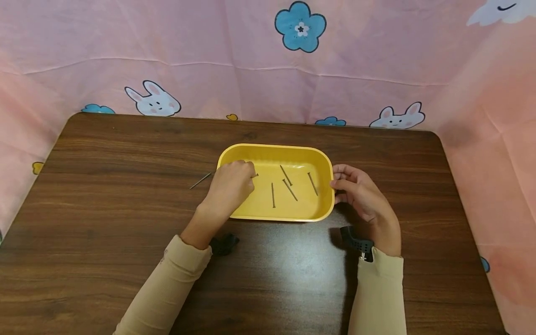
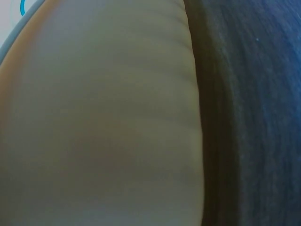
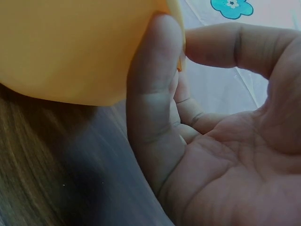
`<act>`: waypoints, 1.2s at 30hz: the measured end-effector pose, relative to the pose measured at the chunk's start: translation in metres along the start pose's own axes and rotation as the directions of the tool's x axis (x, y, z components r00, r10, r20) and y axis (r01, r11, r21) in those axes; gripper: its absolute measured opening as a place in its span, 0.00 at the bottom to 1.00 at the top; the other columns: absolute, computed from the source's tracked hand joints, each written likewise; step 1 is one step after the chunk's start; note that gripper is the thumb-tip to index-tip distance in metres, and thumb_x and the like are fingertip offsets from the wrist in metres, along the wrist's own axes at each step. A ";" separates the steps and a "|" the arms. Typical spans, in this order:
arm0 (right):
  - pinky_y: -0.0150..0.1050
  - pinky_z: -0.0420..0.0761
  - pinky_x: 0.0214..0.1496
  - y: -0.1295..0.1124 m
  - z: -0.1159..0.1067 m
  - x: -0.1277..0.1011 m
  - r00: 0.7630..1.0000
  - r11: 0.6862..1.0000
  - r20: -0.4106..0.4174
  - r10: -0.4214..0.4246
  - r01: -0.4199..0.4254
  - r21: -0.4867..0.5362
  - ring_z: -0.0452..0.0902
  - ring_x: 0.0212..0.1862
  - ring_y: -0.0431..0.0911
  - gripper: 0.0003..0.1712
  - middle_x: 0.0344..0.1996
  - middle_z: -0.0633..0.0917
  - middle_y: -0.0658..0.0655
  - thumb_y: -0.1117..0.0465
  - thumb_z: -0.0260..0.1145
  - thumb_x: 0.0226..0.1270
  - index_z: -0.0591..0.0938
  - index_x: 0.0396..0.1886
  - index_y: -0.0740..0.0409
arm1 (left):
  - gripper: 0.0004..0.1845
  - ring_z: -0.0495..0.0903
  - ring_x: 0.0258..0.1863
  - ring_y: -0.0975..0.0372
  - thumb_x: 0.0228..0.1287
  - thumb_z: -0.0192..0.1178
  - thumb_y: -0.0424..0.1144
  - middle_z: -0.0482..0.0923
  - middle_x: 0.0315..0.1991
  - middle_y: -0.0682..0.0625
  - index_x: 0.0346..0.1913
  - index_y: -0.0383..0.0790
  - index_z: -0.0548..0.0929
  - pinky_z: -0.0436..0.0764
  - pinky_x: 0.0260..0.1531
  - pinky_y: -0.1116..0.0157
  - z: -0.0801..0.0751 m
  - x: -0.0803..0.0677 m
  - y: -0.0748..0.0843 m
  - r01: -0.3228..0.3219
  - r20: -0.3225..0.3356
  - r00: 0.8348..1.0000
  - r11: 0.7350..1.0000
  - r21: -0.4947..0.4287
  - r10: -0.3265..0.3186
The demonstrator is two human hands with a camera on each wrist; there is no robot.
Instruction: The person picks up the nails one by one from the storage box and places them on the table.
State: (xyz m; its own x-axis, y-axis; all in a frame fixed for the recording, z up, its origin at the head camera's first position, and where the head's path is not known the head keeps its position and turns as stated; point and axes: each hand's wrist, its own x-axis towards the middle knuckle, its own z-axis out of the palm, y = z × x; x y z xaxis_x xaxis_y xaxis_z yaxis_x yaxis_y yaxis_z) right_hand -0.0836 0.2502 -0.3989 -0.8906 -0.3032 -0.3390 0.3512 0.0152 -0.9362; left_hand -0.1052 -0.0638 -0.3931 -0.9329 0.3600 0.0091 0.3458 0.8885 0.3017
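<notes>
My left hand [image 1: 229,186] hangs over the yellow tray's [image 1: 268,154] nine o'clock end, fingers curled, pinching a nail [image 1: 255,176]. My right hand [image 1: 361,194] grips its three o'clock rim. Four nails [image 1: 290,189] lie inside.

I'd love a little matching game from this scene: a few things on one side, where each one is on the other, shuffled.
Things:
1. left hand
2. right hand
3. lone nail
4. yellow tray

Places:
A. lying on the table outside the tray, to its left
B. at the tray's right rim, fingers on its outer wall
C. in the middle of the table
D. over the tray's left end, holding a nail

Pairs: 1-D, 2-B, 3-A, 4-C
</notes>
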 end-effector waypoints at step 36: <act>0.33 0.91 0.37 -0.003 0.000 0.000 1.000 1.000 -0.011 0.010 -0.011 -0.011 0.82 0.36 0.40 0.19 0.41 0.82 0.52 0.69 0.59 0.76 0.70 0.63 0.66 | 0.09 0.87 0.34 0.58 0.60 0.64 0.30 0.90 0.35 0.48 0.41 0.38 0.90 0.86 0.36 0.61 -0.016 -0.003 0.003 0.083 0.025 0.997 0.936 -0.342 -0.080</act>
State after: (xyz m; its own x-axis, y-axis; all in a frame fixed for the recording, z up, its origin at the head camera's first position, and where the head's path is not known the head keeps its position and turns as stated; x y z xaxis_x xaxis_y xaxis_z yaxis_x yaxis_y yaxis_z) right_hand -0.0844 0.2500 -0.3955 -0.8900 -0.2925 -0.3498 0.3573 0.0292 -0.9335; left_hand -0.1024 -0.0666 -0.3773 -0.9548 0.2949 -0.0387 0.2114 0.7643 0.6093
